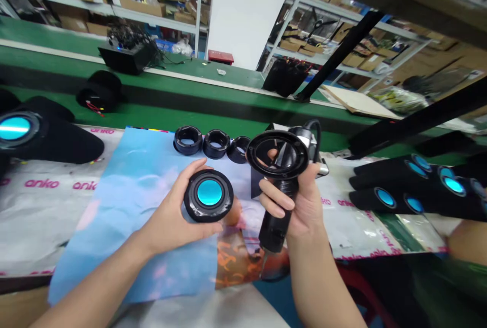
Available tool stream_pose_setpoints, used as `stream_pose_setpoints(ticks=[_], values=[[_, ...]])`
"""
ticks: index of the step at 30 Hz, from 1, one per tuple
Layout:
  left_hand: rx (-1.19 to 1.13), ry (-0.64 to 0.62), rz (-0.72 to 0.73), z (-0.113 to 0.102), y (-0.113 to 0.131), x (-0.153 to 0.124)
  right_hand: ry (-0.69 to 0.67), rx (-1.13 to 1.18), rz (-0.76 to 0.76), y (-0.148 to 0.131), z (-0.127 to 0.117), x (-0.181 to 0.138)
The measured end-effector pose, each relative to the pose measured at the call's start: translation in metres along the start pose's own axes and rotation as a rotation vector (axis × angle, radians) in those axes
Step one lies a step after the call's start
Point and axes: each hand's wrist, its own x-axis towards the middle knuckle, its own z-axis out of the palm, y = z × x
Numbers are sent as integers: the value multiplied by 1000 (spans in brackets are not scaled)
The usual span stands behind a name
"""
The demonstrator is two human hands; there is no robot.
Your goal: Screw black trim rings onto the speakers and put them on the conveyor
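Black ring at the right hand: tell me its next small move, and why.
Probably bring the black ring toward the blue-centred round part: the left hand holds that part with its blue side facing the camera, and the right hand holds the ring apart from it, together with a screwdriver.

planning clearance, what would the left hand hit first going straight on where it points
The left hand would likely meet the rightmost black plastic-looking ring in the row of three, though depth is unclear.
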Motion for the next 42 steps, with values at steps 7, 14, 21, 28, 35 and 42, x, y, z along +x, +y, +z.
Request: stream_pose_setpoints(ticks=[7,14,21,28,35,42], values=[[-47,-40,-55,2,8,3,-86,-23,23,2,9,-5],[-39,-47,-55,1,9,3,-113,-33,59,1,9,-6],[-45,-14,38,3,-1,2,-96,-105,11,2,9,-6],[-53,0,76,6,-5,2,-61,-189,28,-1,13,-8],[-91,-59,130,-1,0,12,-116,-350,96,-16,15,1],[-206,-203,158,-21,-8,27,-214,-1059,175,-24,16,26]])
